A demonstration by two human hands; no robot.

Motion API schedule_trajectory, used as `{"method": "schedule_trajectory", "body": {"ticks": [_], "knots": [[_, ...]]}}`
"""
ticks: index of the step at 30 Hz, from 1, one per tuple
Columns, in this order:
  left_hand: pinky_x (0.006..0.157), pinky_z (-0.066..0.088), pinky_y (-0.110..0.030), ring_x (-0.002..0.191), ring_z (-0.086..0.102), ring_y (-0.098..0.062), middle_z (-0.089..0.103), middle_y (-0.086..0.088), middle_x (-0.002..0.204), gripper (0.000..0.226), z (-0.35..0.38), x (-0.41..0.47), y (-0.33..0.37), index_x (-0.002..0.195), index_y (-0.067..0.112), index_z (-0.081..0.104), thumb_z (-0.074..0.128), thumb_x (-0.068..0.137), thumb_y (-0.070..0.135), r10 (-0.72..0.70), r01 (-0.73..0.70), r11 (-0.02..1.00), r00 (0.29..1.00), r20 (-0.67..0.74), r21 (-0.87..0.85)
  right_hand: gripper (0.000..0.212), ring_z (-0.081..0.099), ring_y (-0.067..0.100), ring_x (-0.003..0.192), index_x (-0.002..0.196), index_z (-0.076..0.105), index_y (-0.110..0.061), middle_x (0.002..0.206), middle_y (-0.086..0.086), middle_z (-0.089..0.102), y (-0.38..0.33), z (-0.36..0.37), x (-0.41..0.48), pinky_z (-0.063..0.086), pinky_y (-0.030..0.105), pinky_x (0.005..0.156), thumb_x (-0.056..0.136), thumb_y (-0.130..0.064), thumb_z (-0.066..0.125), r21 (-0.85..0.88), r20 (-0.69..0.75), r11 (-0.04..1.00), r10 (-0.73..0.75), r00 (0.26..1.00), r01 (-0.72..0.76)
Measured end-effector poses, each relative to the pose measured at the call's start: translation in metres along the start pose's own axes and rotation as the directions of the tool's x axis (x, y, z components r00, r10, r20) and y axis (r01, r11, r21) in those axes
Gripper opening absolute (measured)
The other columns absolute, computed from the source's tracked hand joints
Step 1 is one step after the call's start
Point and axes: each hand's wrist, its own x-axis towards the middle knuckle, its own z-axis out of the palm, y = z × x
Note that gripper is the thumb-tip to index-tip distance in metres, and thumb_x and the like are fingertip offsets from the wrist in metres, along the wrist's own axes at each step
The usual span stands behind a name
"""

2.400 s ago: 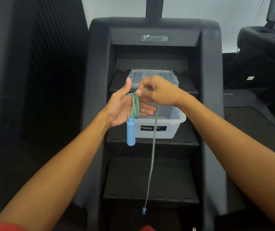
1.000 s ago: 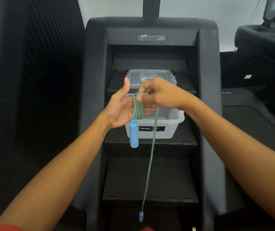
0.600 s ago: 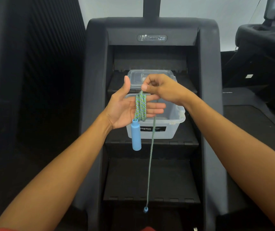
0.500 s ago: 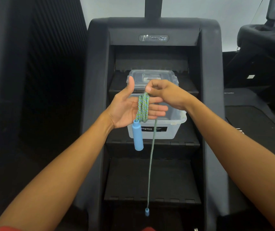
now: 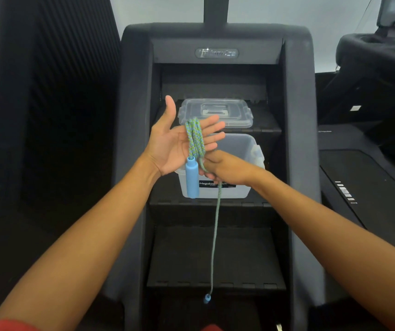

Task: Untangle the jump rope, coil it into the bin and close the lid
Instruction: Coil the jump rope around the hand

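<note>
Looping jump rope around splayed left hand; right hand fingers pinch it.

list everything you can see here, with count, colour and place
jump rope: 1, green-blue braid, wound around left hand, tail hanging down
rope handles: 2, blue, one below left palm, one dangling low
bin: 1, clear, open, middle step
lid: 1, clear, step behind bin
stepped machine: 1, black, centre
other machine: 1, black, right
left hand: 1, open flat
right hand: 1, grip on rope
</note>
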Motion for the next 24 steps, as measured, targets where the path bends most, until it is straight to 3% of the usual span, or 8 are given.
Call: {"method": "schedule_trajectory", "body": {"ticks": [3,8,12,15,17,19,21,24], "knots": [[0.123,0.027,-0.049,0.142,0.048,-0.031,0.049,-0.016,0.154,0.109,-0.005,0.001,-0.002,0.151,0.001,0.041,0.015,0.084,0.084,-0.002,0.003,1.000,0.999,-0.053,0.031,0.032,0.045,0.012,0.059,0.086,0.058,-0.011,0.066,-0.004,0.051,-0.005,-0.002,-0.003,0.049,0.035,0.066,0.108,-0.022,0.038,-0.087,0.011,0.996,0.023,1.000,-0.022],[0.123,0.028,-0.050,0.142,0.048,-0.032,0.049,-0.019,0.153,0.108,-0.009,-0.004,-0.007,0.152,0.000,0.038,0.024,0.084,0.084,-0.019,0.020,1.000,0.997,-0.072,0.015,0.031,0.045,0.016,0.054,0.083,0.068,-0.005,0.054,-0.005,0.047,-0.022,-0.019,-0.011,0.048,0.032,0.057,0.103,-0.021,0.051,-0.007,0.047,1.000,-0.012,0.999,0.012],[0.122,0.028,-0.050,0.143,0.046,-0.032,0.048,-0.020,0.153,0.107,-0.009,-0.004,-0.011,0.151,0.001,0.040,0.017,0.087,0.083,-0.068,0.070,0.996,0.997,-0.028,0.050,0.023,0.045,0.003,0.043,0.089,0.064,0.013,0.047,-0.016,0.052,-0.041,-0.038,-0.017,0.042,0.025,0.050,0.097,-0.008,0.062,-0.035,0.042,0.994,-0.099,0.994,0.101],[0.122,0.028,-0.047,0.140,0.048,-0.032,0.051,-0.021,0.151,0.106,-0.006,-0.006,-0.014,0.146,-0.001,0.047,0.011,0.090,0.081,-0.074,0.076,0.991,0.997,-0.018,0.111,0.017,0.047,0.007,0.048,0.087,0.068,0.000,0.061,-0.005,0.065,-0.049,-0.053,-0.014,0.041,0.025,0.051,0.097,-0.013,0.066,-0.022,0.005,0.990,-0.141,0.990,0.141],[0.122,0.028,-0.050,0.139,0.050,-0.037,0.053,-0.022,0.148,0.107,-0.005,-0.007,-0.017,0.143,0.001,0.051,0.006,0.089,0.081,-0.093,0.096,0.983,0.995,-0.024,0.159,0.014,0.049,0.006,0.052,0.085,0.069,-0.010,0.064,0.000,0.062,-0.049,-0.061,-0.008,0.041,0.020,0.053,0.096,-0.018,0.067,-0.058,-0.048,0.985,-0.166,0.985,0.163],[0.122,0.029,-0.050,0.138,0.050,-0.040,0.052,-0.025,0.148,0.111,-0.003,-0.009,-0.018,0.146,0.000,0.047,0.005,0.086,0.083,-0.121,0.119,0.979,0.993,-0.003,0.164,0.012,0.053,0.003,0.058,0.088,0.071,-0.009,0.069,0.006,0.066,-0.048,-0.068,-0.002,0.045,0.020,0.059,0.095,-0.019,0.070,-0.102,-0.104,0.979,-0.189,0.976,0.179],[0.120,0.033,-0.049,0.139,0.050,-0.041,0.051,-0.026,0.149,0.114,-0.002,-0.012,-0.018,0.149,-0.002,0.042,0.006,0.084,0.085,-0.148,0.143,0.980,0.989,0.027,0.137,0.015,0.057,0.009,0.070,0.090,0.071,-0.005,0.083,0.017,0.070,-0.048,-0.073,0.002,0.048,0.030,0.070,0.094,-0.019,0.072,-0.146,-0.139,0.969,-0.220,0.965,0.200],[0.119,0.036,-0.048,0.140,0.048,-0.041,0.050,-0.028,0.149,0.118,0.003,-0.014,-0.015,0.150,-0.003,0.040,0.009,0.081,0.088,-0.181,0.173,0.980,0.980,0.081,0.097,0.010,0.053,0.000,0.068,0.087,0.068,-0.011,0.077,-0.002,0.065,-0.044,-0.076,0.007,0.044,0.020,0.070,0.096,-0.016,0.068,-0.149,-0.171,0.962,-0.251,0.953,0.227]]}}
